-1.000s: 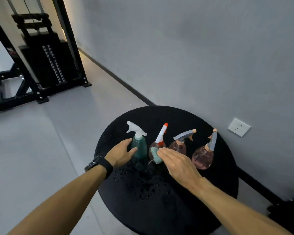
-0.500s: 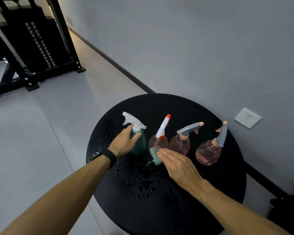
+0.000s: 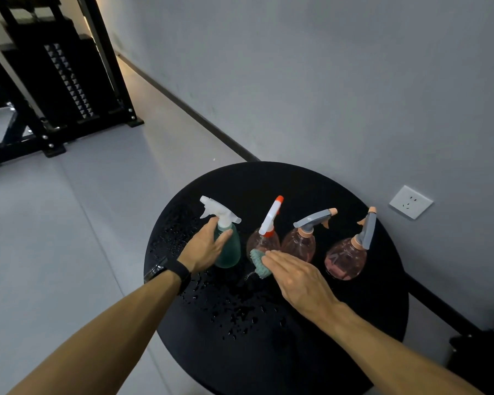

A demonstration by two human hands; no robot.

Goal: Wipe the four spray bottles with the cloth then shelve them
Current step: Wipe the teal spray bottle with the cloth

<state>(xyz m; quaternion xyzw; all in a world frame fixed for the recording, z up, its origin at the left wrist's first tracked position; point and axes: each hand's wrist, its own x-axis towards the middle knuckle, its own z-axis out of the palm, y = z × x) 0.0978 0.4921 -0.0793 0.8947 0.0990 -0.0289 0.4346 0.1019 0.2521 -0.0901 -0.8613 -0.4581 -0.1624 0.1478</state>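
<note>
Early stage: all four bottles stand on the round black counter (image 3: 354,323) (wet with droplets), none shelved. Left hand (image 3: 204,246) grips the green translucent spray bottle (image 3: 229,249); right hand (image 3: 297,276), fingers flat, presses the teal cloth (image 3: 258,262) by the orange-tipped pink bottle (image 3: 261,243).

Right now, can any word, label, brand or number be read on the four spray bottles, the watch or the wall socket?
None can be read.
Rightmost pink round plastic spray bottle: faint raised marks, too blurred to read.
Black wristwatch: no display visible.
White wall socket: only pin holes.
</note>
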